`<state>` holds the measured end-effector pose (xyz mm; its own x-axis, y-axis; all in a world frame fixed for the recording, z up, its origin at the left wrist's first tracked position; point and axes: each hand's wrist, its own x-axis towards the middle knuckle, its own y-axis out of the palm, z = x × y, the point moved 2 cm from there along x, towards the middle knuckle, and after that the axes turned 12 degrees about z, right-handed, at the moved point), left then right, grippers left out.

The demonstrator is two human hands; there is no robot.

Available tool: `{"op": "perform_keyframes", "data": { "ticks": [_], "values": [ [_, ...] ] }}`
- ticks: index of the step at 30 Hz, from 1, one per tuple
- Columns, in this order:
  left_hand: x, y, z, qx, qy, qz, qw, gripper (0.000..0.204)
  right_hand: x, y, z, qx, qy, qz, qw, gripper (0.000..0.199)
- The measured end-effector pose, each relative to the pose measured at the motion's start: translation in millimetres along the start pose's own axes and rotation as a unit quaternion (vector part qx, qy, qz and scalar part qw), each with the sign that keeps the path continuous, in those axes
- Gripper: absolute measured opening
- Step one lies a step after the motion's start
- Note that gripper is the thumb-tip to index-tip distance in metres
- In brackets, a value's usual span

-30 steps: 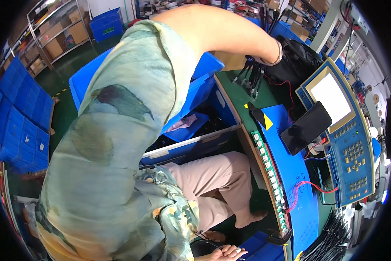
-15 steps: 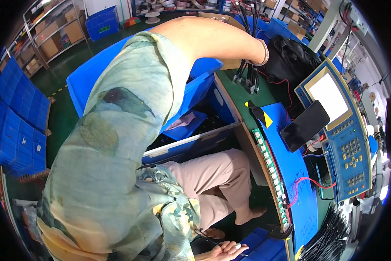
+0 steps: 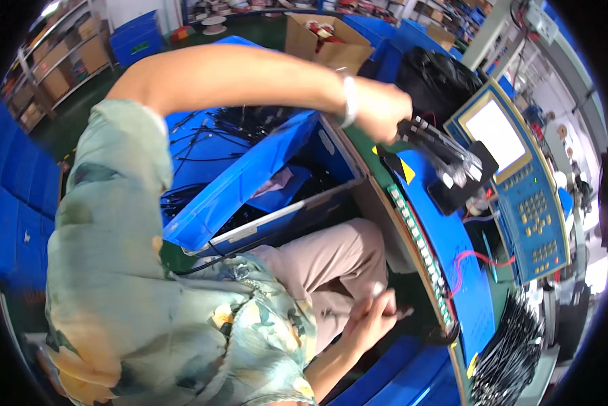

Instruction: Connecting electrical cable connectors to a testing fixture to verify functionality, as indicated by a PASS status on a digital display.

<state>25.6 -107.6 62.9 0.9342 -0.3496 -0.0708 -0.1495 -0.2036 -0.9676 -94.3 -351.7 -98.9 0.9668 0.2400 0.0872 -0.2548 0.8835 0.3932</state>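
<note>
A bundle of black cables with pale plugs hangs from the closed left hand over the blue bench's far edge, just beside a blue tester, while the right hand rests half-open near the lap, holding nothing I can make out.

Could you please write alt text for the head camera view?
A seated person's left hand holds a bundle of black cables over a blue test console, beside a blue bin of cables; the right hand rests low near the lap.
</note>
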Motion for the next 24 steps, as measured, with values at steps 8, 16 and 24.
{"op": "perform_keyframes", "data": {
  "ticks": [8,16,24],
  "values": [
    [-67,118,-72,-0.157,0.129,0.267,0.942,0.021,22,20,8,0.021,-0.128,-0.045,0.991,0.047],
    [-82,161,-93,-0.142,0.247,0.135,0.949,0.017,-1,-28,-10,0.197,-0.032,0.141,0.970,0.049],
    [-39,177,-90,-0.313,0.342,0.376,0.802,0.065,-9,-14,31,-0.128,-0.045,0.010,0.991,0.046]
  ]
}}
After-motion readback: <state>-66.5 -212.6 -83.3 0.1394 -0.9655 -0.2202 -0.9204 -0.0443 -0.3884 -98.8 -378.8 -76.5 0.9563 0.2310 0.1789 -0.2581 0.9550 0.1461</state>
